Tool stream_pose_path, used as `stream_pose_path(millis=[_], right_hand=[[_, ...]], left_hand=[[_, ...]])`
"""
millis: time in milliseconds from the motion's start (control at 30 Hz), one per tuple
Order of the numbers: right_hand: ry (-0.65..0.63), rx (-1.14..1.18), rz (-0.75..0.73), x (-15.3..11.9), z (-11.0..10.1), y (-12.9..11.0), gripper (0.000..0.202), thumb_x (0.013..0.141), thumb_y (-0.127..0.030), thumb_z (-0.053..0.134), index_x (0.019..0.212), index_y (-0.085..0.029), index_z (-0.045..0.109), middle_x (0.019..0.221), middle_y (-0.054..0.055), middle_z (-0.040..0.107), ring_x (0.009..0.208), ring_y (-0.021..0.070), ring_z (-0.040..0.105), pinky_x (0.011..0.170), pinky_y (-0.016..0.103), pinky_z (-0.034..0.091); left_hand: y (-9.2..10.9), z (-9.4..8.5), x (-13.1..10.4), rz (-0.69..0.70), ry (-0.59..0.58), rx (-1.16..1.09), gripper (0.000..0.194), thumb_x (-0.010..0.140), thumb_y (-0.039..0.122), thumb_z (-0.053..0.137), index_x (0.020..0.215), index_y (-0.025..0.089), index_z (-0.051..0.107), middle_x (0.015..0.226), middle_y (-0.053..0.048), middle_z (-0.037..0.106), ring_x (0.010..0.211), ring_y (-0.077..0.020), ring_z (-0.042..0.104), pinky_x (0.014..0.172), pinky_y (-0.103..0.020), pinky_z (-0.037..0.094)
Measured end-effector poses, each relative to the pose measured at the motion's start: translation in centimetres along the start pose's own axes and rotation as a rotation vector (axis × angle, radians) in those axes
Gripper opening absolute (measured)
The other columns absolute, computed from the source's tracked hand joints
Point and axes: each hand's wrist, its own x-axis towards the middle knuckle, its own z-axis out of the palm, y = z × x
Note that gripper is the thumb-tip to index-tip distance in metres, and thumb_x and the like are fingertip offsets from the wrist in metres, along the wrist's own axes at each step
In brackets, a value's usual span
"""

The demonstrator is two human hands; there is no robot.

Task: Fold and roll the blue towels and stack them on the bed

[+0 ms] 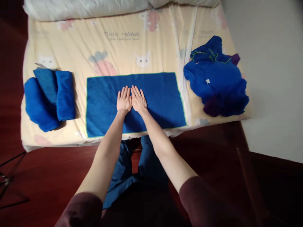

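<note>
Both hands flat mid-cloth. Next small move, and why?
I'd probably slide the right hand outward across the blue cloth, keeping the left hand as an anchor. Both are palm down, side by side, fingers extended, and the cloth lies spread out with faint creases toward its right end.

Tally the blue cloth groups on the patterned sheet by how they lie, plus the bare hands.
Flat blue cloth with green edging: 1
Group of rolled blue cloths: 1
Crumpled heap of blue cloth: 1
Bare hands, left hand and right hand: 2
Total: 5
Pieces within the heap can't be counted.
</note>
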Motion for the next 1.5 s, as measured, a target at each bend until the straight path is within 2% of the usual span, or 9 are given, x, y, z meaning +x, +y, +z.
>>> stream_pose_path(millis=[200,533,733,933,1067,1167,1333,1400,1500], right_hand=[[0.049,0.056,-0.024,-0.4,0.6,0.9,0.066,0.11,-0.036,0.034,0.172,-0.019,0.017,0.177,0.004,0.02,0.166,0.0232,0.009,0.137,0.054,0.0],[0.058,-0.002,0.008,-0.9,-0.7,2.7,0.066,0.11,-0.04,0.033,0.171,-0.015,0.021,0.178,0.006,0.016,0.166,0.0218,0.009,0.137,0.049,0.0],[0.126,-0.034,0.069,-1.7,-2.6,7.6,0.066,0.111,-0.042,0.031,0.17,-0.014,0.023,0.177,0.008,0.022,0.166,0.0219,0.013,0.137,0.051,0.003],[0.154,-0.136,0.228,-3.7,-6.0,15.5,0.066,0.112,-0.044,0.025,0.17,-0.012,0.02,0.177,0.01,0.02,0.166,0.0229,0.013,0.136,0.054,0.006],[0.17,-0.214,0.312,-5.4,-7.8,20.1,0.067,0.113,-0.043,0.023,0.168,-0.005,0.024,0.176,0.015,0.018,0.165,0.0231,0.016,0.135,0.048,0.01],[0.179,-0.208,0.324,-6.2,-8.7,21.6,0.069,0.112,-0.043,0.024,0.166,-0.001,0.025,0.175,0.017,0.018,0.164,0.0245,0.019,0.134,0.044,0.011],[0.176,-0.234,0.338,-4.9,-8.8,19.3,0.066,0.108,-0.032,0.029,0.163,0.006,0.031,0.174,0.021,0.02,0.164,0.0328,0.018,0.133,0.055,0.005],[0.186,-0.246,0.229,-2.8,-8.0,16.4,0.065,0.107,-0.029,0.031,0.163,0.005,0.033,0.174,0.019,0.02,0.165,0.0323,0.015,0.134,0.056,0.001],[0.135,-0.141,0.016,1.7,-5.5,10.5,0.065,0.107,-0.031,0.034,0.166,-0.004,0.03,0.175,0.013,0.023,0.165,0.0287,0.015,0.135,0.056,0.002]], left_hand=[[-0.8,0.3,-0.6,-0.023,0.015,-0.012,0.068,0.105,0.041,0.03,0.166,0.011,0.034,0.175,-0.01,0.025,0.165,-0.0251,0.015,0.135,-0.05,0.003],[-1.5,-0.3,-0.8,-0.059,0.039,0.01,0.072,0.105,0.047,0.03,0.165,0.008,0.035,0.175,-0.012,0.024,0.164,-0.0266,0.016,0.135,-0.047,0.003],[-5.0,-2.8,-1.3,-0.135,0.071,0.032,0.075,0.104,0.05,0.031,0.167,0.009,0.031,0.176,-0.011,0.021,0.165,-0.027,0.012,0.136,-0.049,0.001],[-10.1,-6.3,-2.7,-0.231,0.136,0.103,0.079,0.103,0.053,0.029,0.167,0.005,0.029,0.176,-0.014,0.019,0.165,-0.0292,0.01,0.135,-0.051,0.002],[-13.0,-7.8,-3.5,-0.275,0.163,0.152,0.083,0.103,0.057,0.026,0.167,0.005,0.027,0.177,-0.013,0.018,0.165,-0.0301,0.011,0.135,-0.05,0.004],[-14.1,-8.8,-4.0,-0.308,0.155,0.138,0.085,0.101,0.062,0.029,0.168,0.01,0.028,0.177,-0.011,0.019,0.165,-0.0295,0.012,0.136,-0.048,0.004],[-12.9,-9.8,-3.5,-0.282,0.134,0.124,0.087,0.102,0.062,0.03,0.166,0.003,0.029,0.176,-0.017,0.02,0.165,-0.0314,0.008,0.134,-0.054,-0.002],[-10.8,-9.0,-2.1,-0.206,0.114,0.131,0.085,0.103,0.059,0.03,0.165,0.003,0.03,0.176,-0.017,0.018,0.165,-0.0305,0.006,0.134,-0.052,-0.004],[-6.7,-6.1,1.6,-0.037,0.038,0.098,0.08,0.104,0.057,0.03,0.166,0.006,0.03,0.176,-0.014,0.021,0.165,-0.0279,0.009,0.135,-0.051,-0.002]])
